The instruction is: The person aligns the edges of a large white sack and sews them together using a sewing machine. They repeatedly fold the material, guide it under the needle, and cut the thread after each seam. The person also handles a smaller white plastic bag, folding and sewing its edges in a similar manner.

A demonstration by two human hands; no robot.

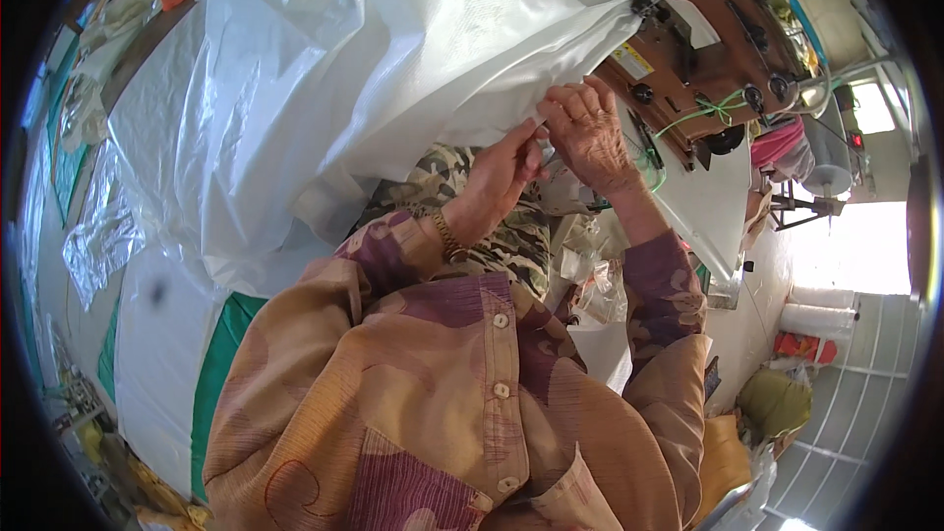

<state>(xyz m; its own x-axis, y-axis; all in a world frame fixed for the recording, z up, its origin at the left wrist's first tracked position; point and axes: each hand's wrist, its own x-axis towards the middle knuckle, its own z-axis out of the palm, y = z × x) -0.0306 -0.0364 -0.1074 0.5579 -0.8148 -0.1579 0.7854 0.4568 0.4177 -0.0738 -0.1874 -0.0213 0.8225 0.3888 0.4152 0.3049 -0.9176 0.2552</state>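
Textured btn-up shirt (423,364), hands (495,182) (592,143) half-curled at creased glossy wht sheet (324,88), hold unclear

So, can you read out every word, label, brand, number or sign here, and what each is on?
No text can be read.
Yellow-and-white label on the brown machine: too small and blurred.
Red light at far right: too small to tell if it shows numbers.
White sheet: no print seen.

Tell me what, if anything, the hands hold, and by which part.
The left hand and right hand meet at the near edge of the white sheet, seemingly pinching it there; the exact hold is hidden.
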